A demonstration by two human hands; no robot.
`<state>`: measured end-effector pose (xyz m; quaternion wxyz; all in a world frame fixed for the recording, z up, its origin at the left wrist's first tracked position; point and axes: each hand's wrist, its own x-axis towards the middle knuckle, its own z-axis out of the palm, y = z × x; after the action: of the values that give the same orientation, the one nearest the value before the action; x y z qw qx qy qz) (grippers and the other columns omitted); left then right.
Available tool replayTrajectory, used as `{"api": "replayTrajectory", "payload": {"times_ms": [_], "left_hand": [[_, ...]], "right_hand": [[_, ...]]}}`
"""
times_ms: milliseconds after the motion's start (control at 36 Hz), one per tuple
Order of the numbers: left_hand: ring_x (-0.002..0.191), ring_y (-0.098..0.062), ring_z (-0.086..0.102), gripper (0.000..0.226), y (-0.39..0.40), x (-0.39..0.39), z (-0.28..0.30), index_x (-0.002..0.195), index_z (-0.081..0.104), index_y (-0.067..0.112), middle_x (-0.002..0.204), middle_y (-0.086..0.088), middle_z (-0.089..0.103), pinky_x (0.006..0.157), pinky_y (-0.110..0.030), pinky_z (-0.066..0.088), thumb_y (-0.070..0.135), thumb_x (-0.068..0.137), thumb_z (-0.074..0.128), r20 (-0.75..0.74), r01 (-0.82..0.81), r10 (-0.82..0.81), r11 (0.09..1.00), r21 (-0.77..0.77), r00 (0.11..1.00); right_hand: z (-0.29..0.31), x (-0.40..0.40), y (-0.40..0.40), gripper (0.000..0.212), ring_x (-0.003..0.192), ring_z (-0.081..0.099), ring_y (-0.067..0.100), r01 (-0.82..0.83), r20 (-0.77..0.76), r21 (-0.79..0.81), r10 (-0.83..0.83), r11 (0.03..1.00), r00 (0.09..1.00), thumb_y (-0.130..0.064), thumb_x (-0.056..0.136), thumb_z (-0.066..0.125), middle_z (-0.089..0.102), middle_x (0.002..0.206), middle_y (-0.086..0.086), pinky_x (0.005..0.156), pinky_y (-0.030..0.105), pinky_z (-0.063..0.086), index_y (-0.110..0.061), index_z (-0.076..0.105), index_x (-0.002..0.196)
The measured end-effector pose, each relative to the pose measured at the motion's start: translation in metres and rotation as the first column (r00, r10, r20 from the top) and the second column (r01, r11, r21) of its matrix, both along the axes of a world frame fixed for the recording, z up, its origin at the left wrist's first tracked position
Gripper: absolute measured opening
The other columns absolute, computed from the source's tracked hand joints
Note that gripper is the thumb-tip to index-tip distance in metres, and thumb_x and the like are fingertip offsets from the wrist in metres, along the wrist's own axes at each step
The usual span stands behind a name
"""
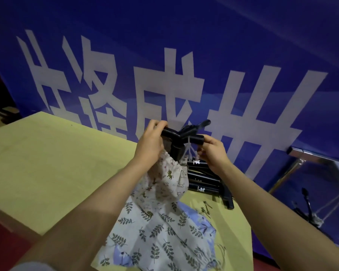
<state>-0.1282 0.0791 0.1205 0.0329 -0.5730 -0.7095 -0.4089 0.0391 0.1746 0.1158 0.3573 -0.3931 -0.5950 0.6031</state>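
Note:
I hold up a black plastic piece with several prongs [184,133], partly inside a small drawstring pouch [170,177] printed with little animals. My left hand [150,141] grips the left prong and the pouch's gathered mouth. The fingers of my right hand [213,151] pinch the right prong and the pouch's white cord [189,148]. The pouch hangs down over a heap of leaf-patterned fabric bags [160,237] lying on the yellow table [53,163].
A stack of black branded bars [203,180] lies by the table's far edge, with small metal pins [205,207] in front of it. A blue banner [184,55] with large white characters stands behind. A steel frame [309,163] and a black stand [309,206] are at right.

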Motion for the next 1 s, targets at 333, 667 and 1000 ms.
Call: {"api": "replayTrajectory", "payload": {"times_ms": [333, 667, 1000], "left_hand": [[0.092, -0.027, 0.054, 0.034, -0.005, -0.002, 0.001, 0.115, 0.049, 0.013, 0.112, -0.005, 0.052, 0.057, -0.033, 0.035, -0.004, 0.086, 0.045, -0.019, -0.163, 0.162, 0.985, -0.059, 0.987], [0.078, -0.024, 0.047, 0.028, -0.006, 0.005, 0.009, 0.094, 0.037, 0.02, 0.094, -0.001, 0.049, 0.05, -0.027, 0.026, -0.006, 0.085, 0.039, 0.083, -0.029, 0.033, 0.998, -0.049, 0.996], [0.077, -0.026, 0.052, 0.028, -0.016, 0.007, 0.016, 0.105, 0.043, 0.02, 0.097, 0.0, 0.051, 0.052, -0.029, 0.03, -0.001, 0.087, 0.041, -0.154, -0.045, 0.016, 0.981, -0.189, 0.988]], "right_hand": [[0.009, 0.0, 0.0, 0.026, 0.056, 0.048, 0.013, -0.088, 0.082, -0.056, 0.092, 0.995, 0.992, 0.004, 0.093, 0.046, 0.053, 0.069, 0.006, 0.054, 0.022, 0.051, -0.011, 0.068, 0.086], [0.035, -0.007, -0.005, 0.014, 0.066, 0.049, 0.013, 0.108, -0.079, 0.16, -0.097, 0.981, 0.992, -0.01, 0.092, 0.058, 0.058, 0.083, 0.024, 0.055, 0.02, 0.047, -0.016, 0.071, 0.089], [0.083, -0.024, -0.004, 0.019, 0.045, 0.037, 0.006, 0.163, -0.003, 0.587, -0.199, 0.793, 0.98, -0.009, 0.095, 0.05, 0.044, 0.057, 0.0, 0.047, 0.022, 0.039, -0.009, 0.066, 0.104]]}}
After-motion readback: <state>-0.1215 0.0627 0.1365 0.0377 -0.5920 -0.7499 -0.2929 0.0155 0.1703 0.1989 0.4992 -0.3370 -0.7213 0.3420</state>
